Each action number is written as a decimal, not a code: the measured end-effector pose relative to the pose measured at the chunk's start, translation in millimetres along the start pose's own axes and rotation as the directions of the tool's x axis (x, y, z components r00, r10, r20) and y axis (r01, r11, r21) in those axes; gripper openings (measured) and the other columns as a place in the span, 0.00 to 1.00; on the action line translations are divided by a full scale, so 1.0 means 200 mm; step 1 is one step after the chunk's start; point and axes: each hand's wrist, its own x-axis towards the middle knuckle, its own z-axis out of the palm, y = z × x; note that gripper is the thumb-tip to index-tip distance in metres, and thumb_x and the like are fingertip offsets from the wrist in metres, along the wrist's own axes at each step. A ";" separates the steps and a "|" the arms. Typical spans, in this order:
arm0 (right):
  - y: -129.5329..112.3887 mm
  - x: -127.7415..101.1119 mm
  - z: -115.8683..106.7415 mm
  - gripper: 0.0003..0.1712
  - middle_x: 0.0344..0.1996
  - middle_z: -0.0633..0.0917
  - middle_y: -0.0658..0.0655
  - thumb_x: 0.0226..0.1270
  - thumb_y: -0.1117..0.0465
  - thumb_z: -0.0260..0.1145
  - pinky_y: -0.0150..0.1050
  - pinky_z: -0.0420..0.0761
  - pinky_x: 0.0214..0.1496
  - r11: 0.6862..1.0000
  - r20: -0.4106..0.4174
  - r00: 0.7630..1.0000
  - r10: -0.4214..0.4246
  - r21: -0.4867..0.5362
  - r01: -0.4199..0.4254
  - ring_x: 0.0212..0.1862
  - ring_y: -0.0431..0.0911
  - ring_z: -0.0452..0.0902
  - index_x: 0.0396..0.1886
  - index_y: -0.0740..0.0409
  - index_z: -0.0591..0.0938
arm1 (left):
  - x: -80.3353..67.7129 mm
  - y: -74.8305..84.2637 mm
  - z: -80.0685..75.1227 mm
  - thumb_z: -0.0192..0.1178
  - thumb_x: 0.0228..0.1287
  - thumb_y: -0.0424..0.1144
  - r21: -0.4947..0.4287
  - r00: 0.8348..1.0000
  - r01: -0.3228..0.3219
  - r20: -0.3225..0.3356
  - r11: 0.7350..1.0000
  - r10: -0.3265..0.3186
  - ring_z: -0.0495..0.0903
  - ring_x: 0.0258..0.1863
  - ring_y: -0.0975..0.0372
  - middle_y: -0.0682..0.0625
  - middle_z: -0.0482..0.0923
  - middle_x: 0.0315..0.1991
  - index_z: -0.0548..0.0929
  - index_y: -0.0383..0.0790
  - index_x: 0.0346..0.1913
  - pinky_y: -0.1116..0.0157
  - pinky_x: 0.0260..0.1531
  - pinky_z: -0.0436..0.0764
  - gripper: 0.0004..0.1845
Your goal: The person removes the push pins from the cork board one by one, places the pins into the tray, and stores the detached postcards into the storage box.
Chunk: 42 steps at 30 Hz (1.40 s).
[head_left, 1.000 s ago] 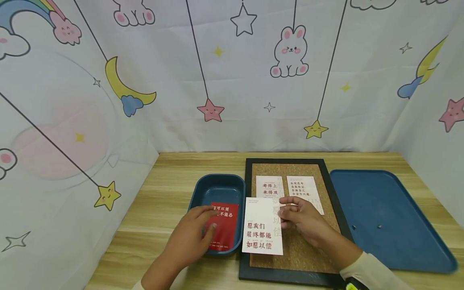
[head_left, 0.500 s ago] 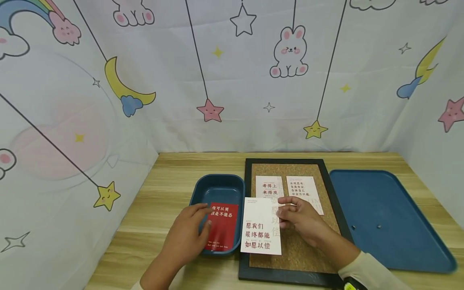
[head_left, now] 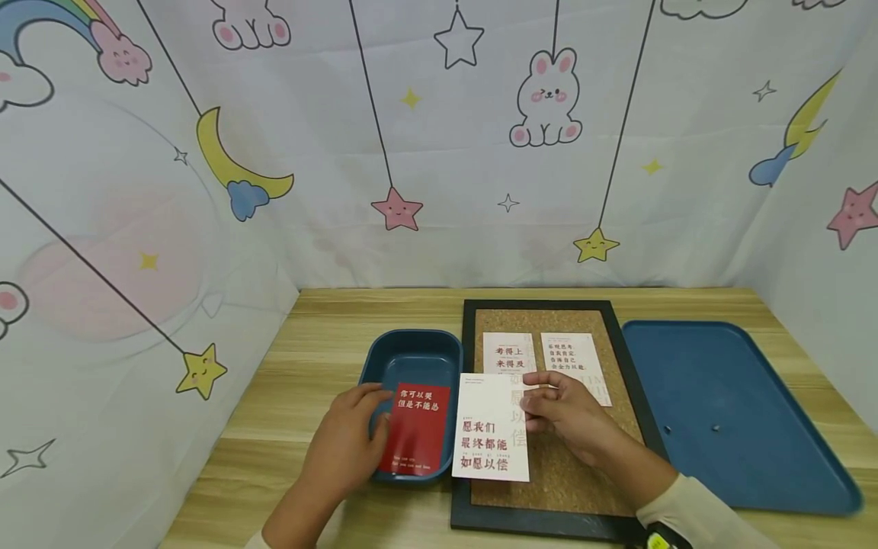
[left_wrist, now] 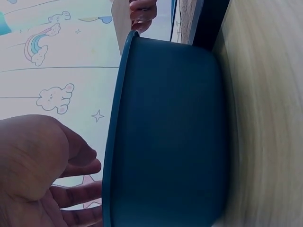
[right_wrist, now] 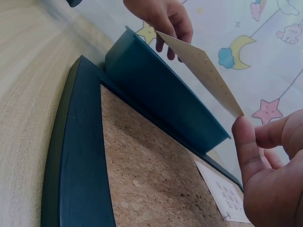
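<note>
The left hand point(head_left: 346, 444) covers the near left part of the red card point(head_left: 416, 427), and its fingertips there are out of sight behind the bin's point(head_left: 410, 352) wall in the left wrist view. The small print at the foot of that card is too fine to read. The right hand point(head_left: 565, 415) hides the right edge of the white card point(head_left: 490, 438) (and the faint grey characters beside it are half covered). Two smaller cards point(head_left: 576, 362) on the cork board point(head_left: 569, 473) carry text too small to read. Both forearms run off the bottom edge; the blue tray point(head_left: 720, 419) shows two tiny dark specks that cannot be identified.
</note>
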 end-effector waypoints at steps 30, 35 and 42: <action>0.02 0.03 0.03 0.26 0.41 0.82 0.60 0.73 0.71 0.63 0.38 0.85 0.40 1.000 0.000 1.000 0.010 0.021 -0.010 0.38 0.46 0.82 0.66 0.72 0.67 | 0.00 -0.04 0.00 0.65 0.64 0.30 0.035 0.983 0.185 -0.027 0.982 -0.184 0.81 0.54 0.42 0.37 0.81 0.55 0.85 0.34 0.56 0.44 0.50 0.81 0.17; 0.02 0.03 0.04 0.26 0.41 0.83 0.60 0.73 0.71 0.63 0.38 0.85 0.40 1.000 -0.007 1.000 0.013 0.019 -0.013 0.37 0.46 0.82 0.66 0.72 0.67 | 0.00 -0.04 0.00 0.65 0.65 0.30 0.036 0.978 0.206 -0.006 0.978 -0.206 0.81 0.54 0.43 0.37 0.80 0.55 0.84 0.34 0.57 0.44 0.50 0.81 0.17; 0.03 0.03 0.05 0.26 0.40 0.83 0.60 0.73 0.71 0.63 0.39 0.85 0.40 1.000 -0.011 1.000 0.010 0.012 -0.010 0.36 0.47 0.82 0.65 0.72 0.67 | -0.01 -0.04 -0.01 0.63 0.67 0.30 0.045 0.975 0.222 0.021 0.974 -0.223 0.82 0.54 0.43 0.37 0.81 0.56 0.83 0.35 0.59 0.44 0.49 0.81 0.18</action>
